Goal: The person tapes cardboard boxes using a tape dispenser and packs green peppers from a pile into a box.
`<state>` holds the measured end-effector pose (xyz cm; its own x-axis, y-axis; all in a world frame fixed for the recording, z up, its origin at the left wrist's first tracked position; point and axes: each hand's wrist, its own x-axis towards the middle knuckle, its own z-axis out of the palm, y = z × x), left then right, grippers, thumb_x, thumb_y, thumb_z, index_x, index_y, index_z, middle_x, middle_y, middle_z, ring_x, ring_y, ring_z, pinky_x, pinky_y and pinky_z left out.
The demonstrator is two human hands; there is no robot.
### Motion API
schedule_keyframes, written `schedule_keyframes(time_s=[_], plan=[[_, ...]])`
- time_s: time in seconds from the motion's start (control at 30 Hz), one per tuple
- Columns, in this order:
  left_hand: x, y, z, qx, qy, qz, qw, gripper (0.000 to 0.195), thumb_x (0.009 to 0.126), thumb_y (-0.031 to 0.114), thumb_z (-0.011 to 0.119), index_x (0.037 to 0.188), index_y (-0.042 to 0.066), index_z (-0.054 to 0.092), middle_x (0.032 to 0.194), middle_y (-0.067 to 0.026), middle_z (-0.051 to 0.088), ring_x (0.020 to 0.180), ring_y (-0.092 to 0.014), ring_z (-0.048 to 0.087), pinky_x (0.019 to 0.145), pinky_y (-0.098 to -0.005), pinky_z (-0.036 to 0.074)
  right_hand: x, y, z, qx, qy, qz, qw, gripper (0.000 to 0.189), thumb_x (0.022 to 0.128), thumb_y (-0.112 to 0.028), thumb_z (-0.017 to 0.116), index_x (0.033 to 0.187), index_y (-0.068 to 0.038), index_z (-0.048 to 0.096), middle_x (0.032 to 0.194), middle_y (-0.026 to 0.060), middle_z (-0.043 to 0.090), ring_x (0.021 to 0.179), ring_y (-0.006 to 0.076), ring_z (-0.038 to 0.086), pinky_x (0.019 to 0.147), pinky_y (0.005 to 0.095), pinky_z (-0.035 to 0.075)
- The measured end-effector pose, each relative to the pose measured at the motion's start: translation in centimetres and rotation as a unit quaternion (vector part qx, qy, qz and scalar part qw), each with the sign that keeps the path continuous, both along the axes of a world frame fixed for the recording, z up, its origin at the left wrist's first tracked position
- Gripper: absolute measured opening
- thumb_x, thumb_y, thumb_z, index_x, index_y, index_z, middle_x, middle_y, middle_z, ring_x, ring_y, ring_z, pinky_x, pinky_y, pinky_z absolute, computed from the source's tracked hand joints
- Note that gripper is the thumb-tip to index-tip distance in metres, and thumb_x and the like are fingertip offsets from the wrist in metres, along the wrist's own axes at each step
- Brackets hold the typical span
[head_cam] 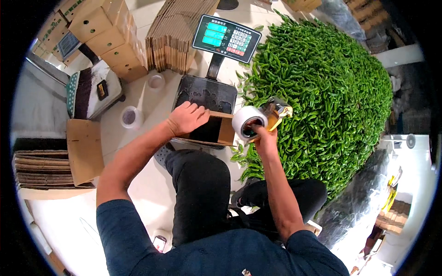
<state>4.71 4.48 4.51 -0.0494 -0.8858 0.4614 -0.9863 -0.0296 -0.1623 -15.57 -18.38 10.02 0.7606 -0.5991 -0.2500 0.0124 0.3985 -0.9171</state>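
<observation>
My right hand (265, 138) grips a tape dispenser (276, 117) loaded with a wide roll of clear packing tape (249, 115). It is raised beside the near left edge of a large heap of green chili peppers (321, 103). My left hand (189, 118) rests at the far left edge of a cardboard box (227, 129), fingers curled over the cardboard. Dark space shows between the box's walls. The box is on or just before the black platform (207, 93) of an electronic scale; its base is hidden. Behind it stands the scale's lit display and keypad (226, 38).
Two tape rolls (129, 117) (156, 82) lie on the tiled floor at the left. Flattened cartons (172, 38) stand behind, and more (41, 169) are stacked at left. Closed cartons (107, 38) rise near a second scale (95, 89). A phone (160, 243) lies low by my leg.
</observation>
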Motion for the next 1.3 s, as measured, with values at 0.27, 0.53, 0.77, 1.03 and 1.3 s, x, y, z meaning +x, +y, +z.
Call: schedule_keyframes(time_s=[0.27, 0.53, 0.77, 1.03, 1.3], plan=[[2.2, 1.5, 2.5, 0.256, 0.235, -0.005, 0.938, 0.044, 0.096, 0.041, 0.051, 0.134, 0.019, 0.060, 0.153, -0.0161, 0.045, 0.132, -0.030, 0.052, 0.098, -0.0413, 0.043, -0.7, 4.2, 0.7, -0.162, 0.028, 0.086, 0.983, 0.049, 0.081, 0.010, 0.069, 0.125, -0.001, 0.050, 0.113, 0.0078, 0.065, 0.101, 0.0176, 0.064, 0.091, 0.0321, 0.053], [-1.5, 0.0, 6.6, 0.404, 0.280, 0.097, 0.866, 0.118, 0.071, 0.091, 0.052, 0.147, 0.001, 0.046, 0.163, -0.0216, 0.028, 0.151, -0.038, 0.027, 0.119, -0.0499, 0.026, -0.5, 6.8, -1.1, -0.142, 0.045, 0.026, 0.988, 0.052, 0.082, 0.002, 0.068, 0.130, 0.005, 0.046, 0.118, 0.0125, 0.062, 0.100, 0.0202, 0.065, 0.086, 0.0322, 0.056], [-2.1, -0.3, 5.2, 0.277, 0.330, 0.123, 0.894, 0.090, 0.075, 0.077, 0.065, 0.125, 0.002, 0.058, 0.151, -0.0217, 0.047, 0.139, -0.037, 0.045, 0.114, -0.0499, 0.032, 1.7, 4.5, -5.5, -0.051, 0.062, -0.097, 0.992, 0.040, 0.077, 0.002, 0.068, 0.115, 0.002, 0.055, 0.099, 0.0075, 0.065, 0.086, 0.0182, 0.064, 0.079, 0.0307, 0.055], [-4.2, 0.1, -0.4, 0.119, 0.249, 0.245, 0.929, 0.069, 0.085, 0.066, 0.063, 0.119, 0.005, 0.063, 0.135, -0.0157, 0.060, 0.138, -0.034, 0.046, 0.114, -0.0630, 0.027, 1.5, -1.7, 0.7, -0.143, -0.047, -0.176, 0.973, 0.044, 0.075, 0.007, 0.068, 0.117, 0.001, 0.056, 0.105, 0.0072, 0.065, 0.090, 0.0185, 0.064, 0.083, 0.0312, 0.053], [-5.9, 1.8, -1.6, 0.018, 0.408, 0.370, 0.834, 0.079, 0.084, 0.048, 0.075, 0.145, 0.007, 0.047, 0.157, -0.0217, 0.036, 0.146, -0.040, 0.033, 0.117, -0.0561, 0.029, 0.8, 1.5, 0.0, -0.425, 0.031, 0.177, 0.887, 0.062, 0.072, -0.002, 0.080, 0.128, -0.001, 0.055, 0.113, 0.0156, 0.065, 0.109, 0.0274, 0.065, 0.095, 0.0367, 0.052]])
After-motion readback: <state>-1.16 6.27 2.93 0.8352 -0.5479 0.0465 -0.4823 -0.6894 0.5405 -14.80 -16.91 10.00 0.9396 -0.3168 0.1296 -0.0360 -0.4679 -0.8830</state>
